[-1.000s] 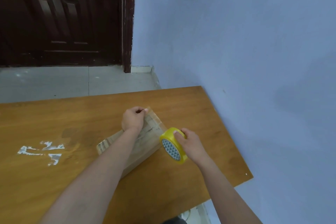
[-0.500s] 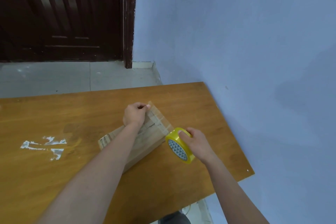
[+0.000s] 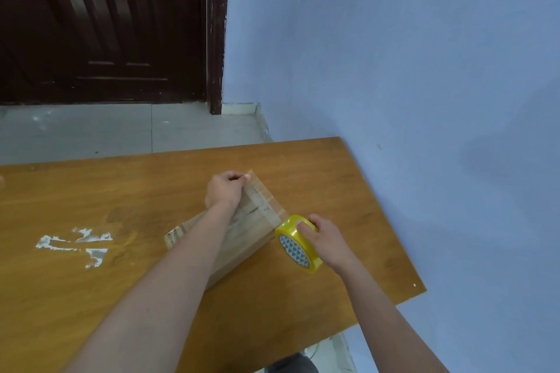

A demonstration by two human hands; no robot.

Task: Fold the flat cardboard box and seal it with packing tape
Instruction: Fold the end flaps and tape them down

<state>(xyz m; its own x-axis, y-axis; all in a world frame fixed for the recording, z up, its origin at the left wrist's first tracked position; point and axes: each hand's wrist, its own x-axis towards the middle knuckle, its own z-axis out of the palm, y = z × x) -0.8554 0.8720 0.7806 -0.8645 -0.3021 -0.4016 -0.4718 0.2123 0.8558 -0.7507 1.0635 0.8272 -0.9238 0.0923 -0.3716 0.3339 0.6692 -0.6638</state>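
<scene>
From the head view, a folded cardboard box (image 3: 242,239) lies on the wooden table (image 3: 121,197), near the table's right end and just in front of the person. Its long axis runs diagonally, from the near left toward the far right, so its far end points at the blue wall (image 3: 394,70).

The left hand (image 3: 225,191) sits at the box's far end, fingers curled, pinching the free end of a clear strip of packing tape (image 3: 266,201) between thumb and fingertips. The strip stretches taut from that pinch across the box's far end to the roll.

The right hand (image 3: 321,236) grasps the yellow tape roll (image 3: 298,244), fingers wrapped over its rim, thumb side toward the box. The roll stands on edge, tilted, just beside the box's right corner (its core shows a pattern of small triangles), and whether it touches the box cannot be told.

On the table's left part is a patch of white torn residue (image 3: 75,244). Beyond the table are a grey tiled floor (image 3: 121,130) and a dark wooden door (image 3: 106,24).
</scene>
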